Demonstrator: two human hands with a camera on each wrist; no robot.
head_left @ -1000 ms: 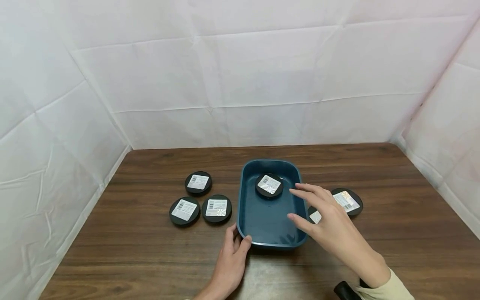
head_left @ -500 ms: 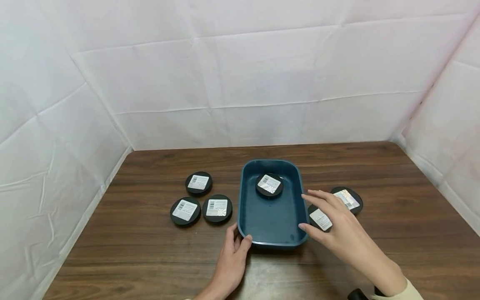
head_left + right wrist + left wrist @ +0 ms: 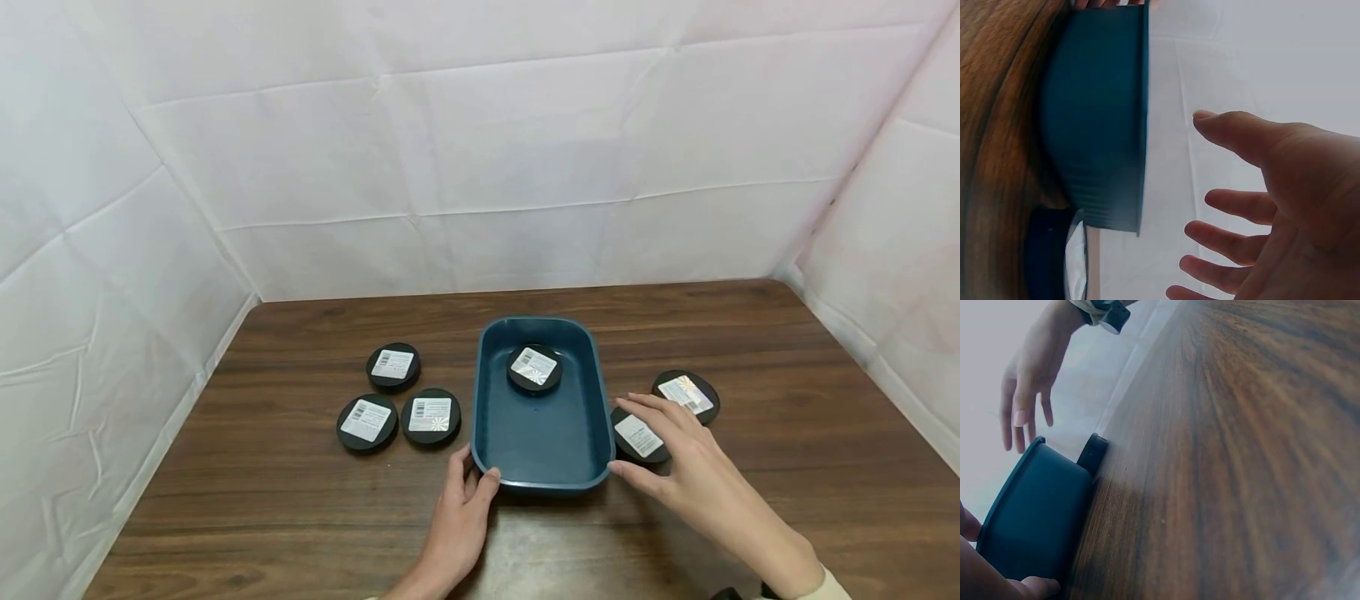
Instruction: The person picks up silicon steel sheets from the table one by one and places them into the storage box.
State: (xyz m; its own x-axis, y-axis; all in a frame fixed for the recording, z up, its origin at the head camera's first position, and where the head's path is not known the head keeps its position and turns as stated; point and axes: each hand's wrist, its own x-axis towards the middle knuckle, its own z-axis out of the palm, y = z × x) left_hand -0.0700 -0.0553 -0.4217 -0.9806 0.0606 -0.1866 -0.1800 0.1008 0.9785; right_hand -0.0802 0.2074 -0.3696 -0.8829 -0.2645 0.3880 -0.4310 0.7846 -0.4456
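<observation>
Round black disc (image 3: 638, 435), white label, flat beside tray (image 3: 491, 433)

The head view looked forward and down from above the near edge of the bench (image 3: 300, 517), taking in its whole top and the white walls behind. The left wrist view sat low, close to the bench surface, facing along it with the blue tray (image 3: 1035, 512) at lower left of its frame. The right wrist view, turned on its side, looked past the right hand (image 3: 1285, 206) at the tray wall from very near. All three views shared the tray.
</observation>
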